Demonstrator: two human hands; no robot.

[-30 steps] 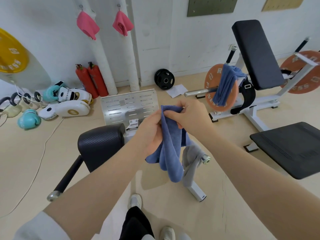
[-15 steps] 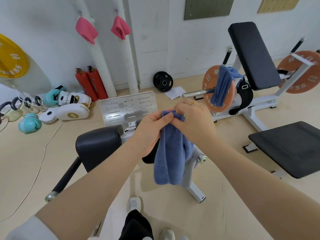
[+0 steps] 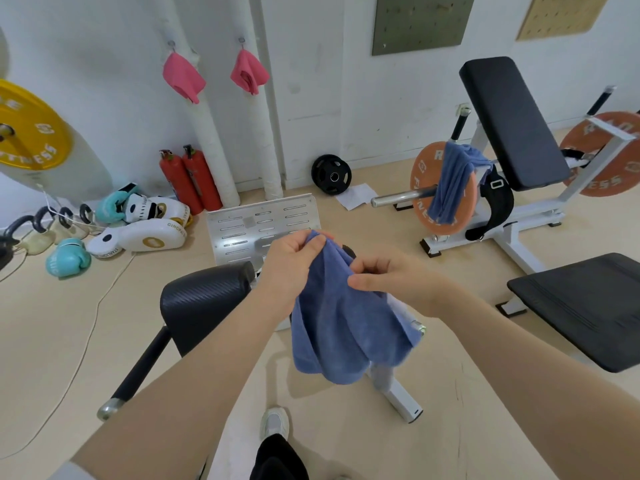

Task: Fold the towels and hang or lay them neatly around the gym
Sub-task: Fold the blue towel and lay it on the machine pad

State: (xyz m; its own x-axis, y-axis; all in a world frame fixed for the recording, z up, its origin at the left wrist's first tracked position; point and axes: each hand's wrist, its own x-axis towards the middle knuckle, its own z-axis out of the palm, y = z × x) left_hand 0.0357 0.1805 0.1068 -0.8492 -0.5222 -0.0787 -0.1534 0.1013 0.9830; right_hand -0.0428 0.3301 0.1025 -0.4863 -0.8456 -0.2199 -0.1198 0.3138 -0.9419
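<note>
A blue towel (image 3: 343, 320) hangs in front of me, spread wide and loose between both hands. My left hand (image 3: 291, 263) pinches its top corner. My right hand (image 3: 388, 275) pinches the upper edge a little lower and to the right. A second blue towel (image 3: 450, 181) is draped over the bar beside the orange weight plate (image 3: 424, 199). Two pink towels (image 3: 181, 76) (image 3: 249, 71) hang from hooks on the white pipes at the back wall.
A black roller pad (image 3: 204, 299) on a machine arm stands just below my left forearm, with a metal footplate (image 3: 263, 220) behind it. A black bench (image 3: 516, 123) and a flat pad (image 3: 588, 306) are on the right. Boxing gloves, kettlebells and fire extinguishers (image 3: 190, 181) line the left wall.
My hands have moved apart, so the bunched blue towel has opened out into a wider hanging sheet. My right hand has dropped lower along the edge.
</note>
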